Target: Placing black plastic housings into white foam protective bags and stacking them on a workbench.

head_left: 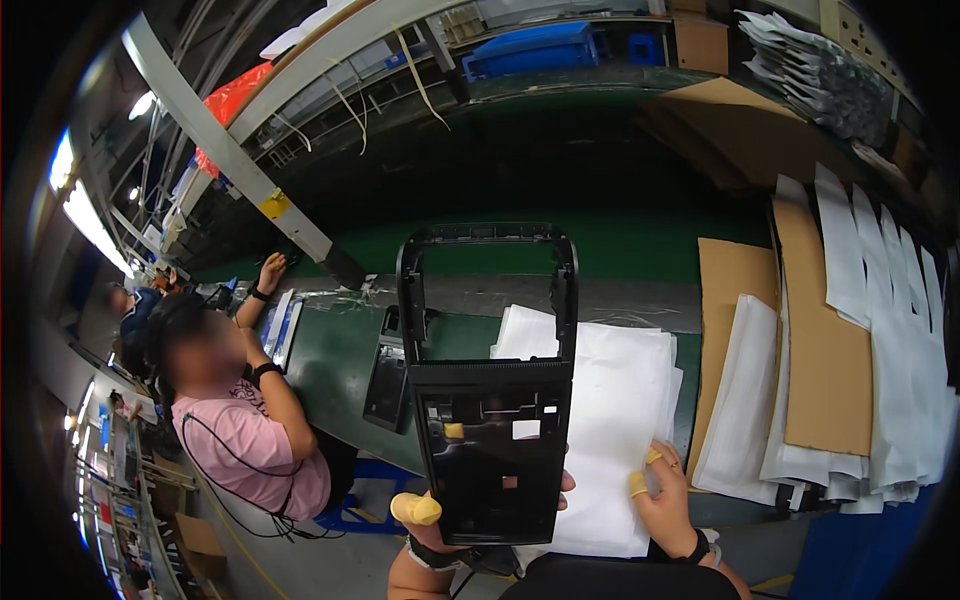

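A long black plastic housing [492, 440] stands upright in front of me, with a large open window in its upper half and small cut-outs lower down. My left hand [418, 512] grips its lower end, the thumb in a yellow finger cot on the left side and fingertips showing at the right edge. Behind it lies a stack of white sheets or sleeves [625, 400] on the table. My right hand [665, 510] rests on the stack's right edge, fingers apart, two of them in yellow finger cots.
Another black plastic part [387, 380] lies on the green table [330, 375] to the left. A co-worker in a pink shirt [235, 440] sits beyond it. Cardboard sheets [825, 350] and white sleeves [890, 370] stand at the right. A slanted metal post [235, 165] rises at the left.
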`<move>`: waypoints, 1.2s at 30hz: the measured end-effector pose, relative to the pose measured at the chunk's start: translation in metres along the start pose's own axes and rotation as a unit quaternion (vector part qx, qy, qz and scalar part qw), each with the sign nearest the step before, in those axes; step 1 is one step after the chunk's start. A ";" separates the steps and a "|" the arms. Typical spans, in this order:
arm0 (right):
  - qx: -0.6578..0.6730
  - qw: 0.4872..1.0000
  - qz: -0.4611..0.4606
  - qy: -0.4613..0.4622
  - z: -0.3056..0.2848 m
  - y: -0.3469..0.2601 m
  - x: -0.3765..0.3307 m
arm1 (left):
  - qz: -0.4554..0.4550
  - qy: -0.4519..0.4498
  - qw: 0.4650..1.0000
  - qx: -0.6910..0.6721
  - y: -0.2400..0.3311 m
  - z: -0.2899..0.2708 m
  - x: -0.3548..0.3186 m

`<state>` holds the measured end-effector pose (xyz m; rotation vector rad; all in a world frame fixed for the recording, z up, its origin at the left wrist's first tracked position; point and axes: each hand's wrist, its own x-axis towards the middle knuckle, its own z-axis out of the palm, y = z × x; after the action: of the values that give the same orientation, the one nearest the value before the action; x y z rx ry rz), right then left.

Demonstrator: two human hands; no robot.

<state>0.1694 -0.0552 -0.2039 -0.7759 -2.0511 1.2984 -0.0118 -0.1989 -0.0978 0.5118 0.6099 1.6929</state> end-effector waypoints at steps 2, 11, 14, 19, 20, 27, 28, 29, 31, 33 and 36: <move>-0.013 1.000 -0.008 -0.002 0.001 0.000 0.000 | -0.007 0.002 1.000 0.008 0.002 0.003 0.000; -0.039 0.999 -0.025 0.005 -0.002 0.007 -0.001 | -0.018 0.071 0.991 -0.109 0.026 0.067 0.040; -0.022 0.999 -0.027 -0.001 0.001 -0.004 -0.001 | 0.106 -0.036 0.937 -0.331 0.026 0.058 0.041; -0.019 1.000 -0.012 0.006 0.001 0.003 -0.001 | 0.138 -0.058 0.975 -0.162 0.028 0.052 0.060; -0.020 1.000 -0.008 0.006 0.001 0.003 -0.002 | 0.152 -0.057 0.980 -0.115 0.026 0.051 0.060; -0.015 1.000 -0.008 0.008 0.001 0.002 0.000 | 0.167 -0.060 0.977 -0.121 0.024 0.052 0.064; -0.015 1.000 -0.008 0.008 0.000 0.002 0.001 | 0.167 -0.061 0.977 -0.120 0.025 0.054 0.064; -0.021 1.000 -0.009 0.002 -0.001 0.001 0.002 | 0.144 -0.011 0.988 -0.062 0.027 0.059 0.064; -0.025 1.000 -0.012 0.001 -0.003 0.001 0.001 | 0.104 0.005 0.993 -0.052 0.027 0.062 0.063; -0.036 0.999 -0.025 0.014 0.000 0.005 0.000 | 0.080 -0.007 0.997 0.017 0.027 0.065 0.056; -0.036 0.999 -0.020 0.013 0.001 0.001 -0.002 | 0.055 -0.145 0.983 -0.095 0.014 0.037 0.050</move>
<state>0.1697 -0.0568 -0.2055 -0.7754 -2.0914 1.1930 -0.0088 -0.1475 -0.0606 0.6499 0.2097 1.7172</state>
